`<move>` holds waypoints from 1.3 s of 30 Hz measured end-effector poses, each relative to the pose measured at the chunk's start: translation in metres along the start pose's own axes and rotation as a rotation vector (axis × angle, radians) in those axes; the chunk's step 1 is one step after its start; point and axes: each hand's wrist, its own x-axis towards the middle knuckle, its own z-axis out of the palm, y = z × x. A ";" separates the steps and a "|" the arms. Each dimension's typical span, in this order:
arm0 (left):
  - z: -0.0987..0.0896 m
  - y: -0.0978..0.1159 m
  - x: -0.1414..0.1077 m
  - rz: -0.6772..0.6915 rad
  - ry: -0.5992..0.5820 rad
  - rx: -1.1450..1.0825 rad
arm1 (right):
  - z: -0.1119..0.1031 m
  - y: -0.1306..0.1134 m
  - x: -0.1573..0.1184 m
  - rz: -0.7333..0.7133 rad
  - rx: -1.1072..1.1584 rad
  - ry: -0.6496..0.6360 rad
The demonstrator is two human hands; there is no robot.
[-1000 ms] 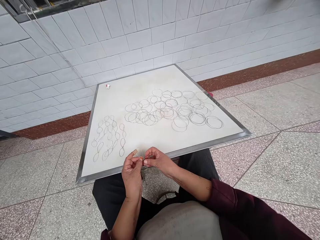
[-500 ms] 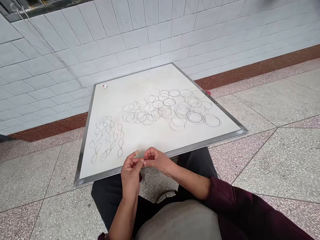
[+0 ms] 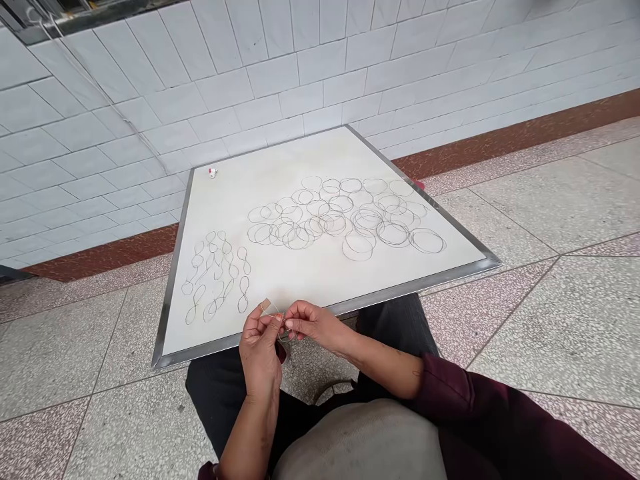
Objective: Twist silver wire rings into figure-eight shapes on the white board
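Note:
Just over the near edge of the table, my left hand (image 3: 260, 343) pinches a thin wire loop (image 3: 271, 305) between thumb and fingers. Part of the loop shows above the fingertips and a bit below them. Close against it, my right hand (image 3: 310, 323) also pinches the wire, at the middle where the fingertips of both hands meet. The exact crossing of the wire is hidden by the fingers. Left of my hands lie several wire figure-eights (image 3: 243, 295). Farther off, to the right, many round wire rings (image 3: 358, 245) overlap in a loose spread.
The white table (image 3: 295, 280) has a grey metal rim. A small red-and-white object (image 3: 213, 173) sits at its far left corner. Behind stands a white tiled wall (image 3: 280, 80). My legs are under the near edge, above a speckled floor (image 3: 550, 320).
My left hand has shifted slightly left and turned a little, and more of the wire loop shows above its fingers. My right hand stays pinched close by. The view has moved slightly.

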 end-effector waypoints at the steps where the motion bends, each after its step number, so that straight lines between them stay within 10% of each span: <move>1: -0.001 0.000 0.000 -0.009 -0.010 0.003 | 0.000 -0.001 0.000 0.001 0.013 -0.002; 17: 0.002 -0.004 -0.002 0.056 0.035 0.035 | 0.006 0.007 0.002 -0.149 -0.031 0.092; 39: 0.002 -0.012 0.007 -0.037 0.009 -0.085 | 0.004 0.002 0.000 -0.378 -0.635 0.217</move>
